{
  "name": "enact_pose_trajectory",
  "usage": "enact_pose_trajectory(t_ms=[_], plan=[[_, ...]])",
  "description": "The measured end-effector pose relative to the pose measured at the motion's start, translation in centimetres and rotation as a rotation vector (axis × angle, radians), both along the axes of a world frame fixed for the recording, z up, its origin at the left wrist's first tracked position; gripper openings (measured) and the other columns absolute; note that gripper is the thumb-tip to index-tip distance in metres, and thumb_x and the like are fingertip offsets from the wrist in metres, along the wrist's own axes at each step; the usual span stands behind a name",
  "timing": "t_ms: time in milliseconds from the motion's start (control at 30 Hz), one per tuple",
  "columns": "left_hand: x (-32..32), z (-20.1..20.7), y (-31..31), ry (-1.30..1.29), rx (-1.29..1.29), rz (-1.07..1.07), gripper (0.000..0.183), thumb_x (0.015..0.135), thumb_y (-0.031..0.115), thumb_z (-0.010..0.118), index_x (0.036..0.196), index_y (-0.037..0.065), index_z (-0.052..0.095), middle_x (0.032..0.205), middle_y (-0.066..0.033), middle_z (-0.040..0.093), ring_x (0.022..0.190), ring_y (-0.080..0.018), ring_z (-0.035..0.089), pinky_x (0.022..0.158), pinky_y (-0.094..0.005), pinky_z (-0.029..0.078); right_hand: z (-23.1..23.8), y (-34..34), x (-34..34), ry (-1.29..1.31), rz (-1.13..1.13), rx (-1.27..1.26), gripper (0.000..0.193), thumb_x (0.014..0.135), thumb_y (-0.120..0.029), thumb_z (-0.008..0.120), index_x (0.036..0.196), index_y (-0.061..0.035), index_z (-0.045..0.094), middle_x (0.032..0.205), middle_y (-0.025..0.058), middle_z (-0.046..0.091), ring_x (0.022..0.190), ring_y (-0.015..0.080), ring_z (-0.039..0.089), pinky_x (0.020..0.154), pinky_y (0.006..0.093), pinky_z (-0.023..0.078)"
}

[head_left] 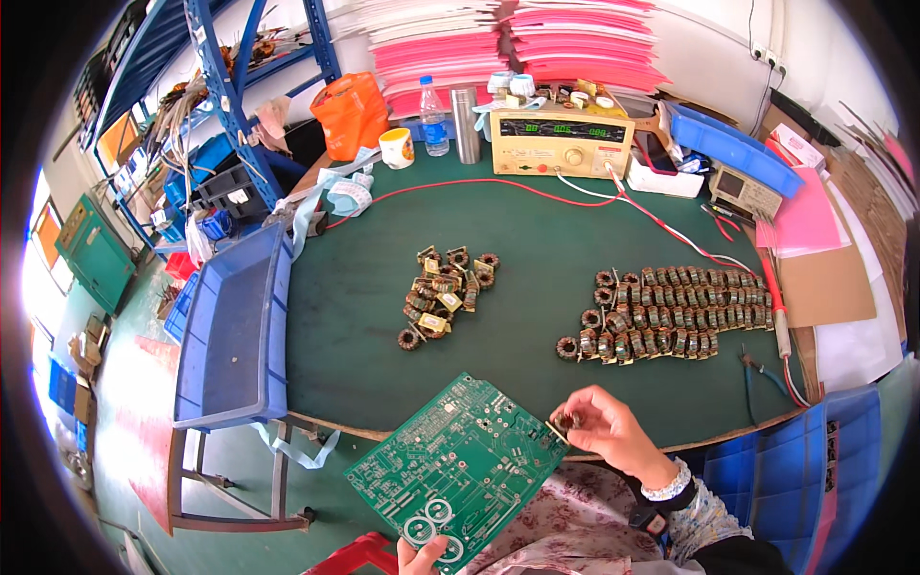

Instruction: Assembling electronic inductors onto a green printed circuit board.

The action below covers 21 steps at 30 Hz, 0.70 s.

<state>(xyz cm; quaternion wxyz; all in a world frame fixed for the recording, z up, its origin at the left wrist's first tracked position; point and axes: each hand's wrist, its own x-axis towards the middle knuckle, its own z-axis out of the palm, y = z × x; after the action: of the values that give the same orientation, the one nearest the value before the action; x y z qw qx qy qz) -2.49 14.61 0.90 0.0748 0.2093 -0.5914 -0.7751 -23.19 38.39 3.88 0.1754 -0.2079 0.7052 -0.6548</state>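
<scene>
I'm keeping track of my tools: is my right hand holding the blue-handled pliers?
No, your right hand holds a small coil, while the blue-handled pliers lie on the green tabletop.

- circuit board: green, white printed lines and circles
- coils: copper-brown and dark, pale yellow bases
- surface: dark green
- tray: blue
- bag: orange
- cup: white, yellow-orange pattern
- bottle: clear, blue cap and label
- flask: silver
- power supply: beige, black display, green digits
- sheet stacks: pink and white
- apron: pale, dark-red floral
- sleeve: white, speckled floral
</scene>
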Motion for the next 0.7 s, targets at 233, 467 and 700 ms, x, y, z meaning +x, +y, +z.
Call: enact_pose_trajectory(t_ms=[233,467,700], plan=[[-2.0,1.7,1.6,-0.022,0.207,-0.021,0.025,0.085,0.005,0.052,0.11,0.0,0.054,0.094,-0.0035,0.061,0.081,-0.0126,0.057,0.069,-0.0273,0.044,-1.3,0.9,1.3,-0.137,-0.038,-0.088,0.035,0.083,0.005,0.061,0.117,-0.0002,0.052,0.112,0.0057,0.057,0.097,0.01,0.057,0.085,0.0259,0.048],[-1.7,0.9,1.9,-0.007,0.186,-0.025,0.027,0.085,0.004,0.05,0.112,-0.002,0.055,0.095,-0.0049,0.062,0.082,-0.0133,0.059,0.069,-0.027,0.045,0.1,0.2,1.5,0.227,-0.104,0.201,0.032,0.077,0.003,0.066,0.107,-0.001,0.058,0.102,0.0094,0.062,0.082,0.0143,0.061,0.073,0.0271,0.051],[-1.9,0.5,1.6,0.04,0.223,-0.1,0.027,0.085,0.002,0.05,0.111,-0.003,0.054,0.099,-0.0065,0.063,0.084,-0.0146,0.06,0.073,-0.0276,0.046,1.3,-1.3,1.9,0.713,-0.122,0.431,0.04,0.068,-0.003,0.074,0.105,-0.0046,0.059,0.097,0.0102,0.064,0.084,0.0261,0.06,0.075,0.0339,0.051]])
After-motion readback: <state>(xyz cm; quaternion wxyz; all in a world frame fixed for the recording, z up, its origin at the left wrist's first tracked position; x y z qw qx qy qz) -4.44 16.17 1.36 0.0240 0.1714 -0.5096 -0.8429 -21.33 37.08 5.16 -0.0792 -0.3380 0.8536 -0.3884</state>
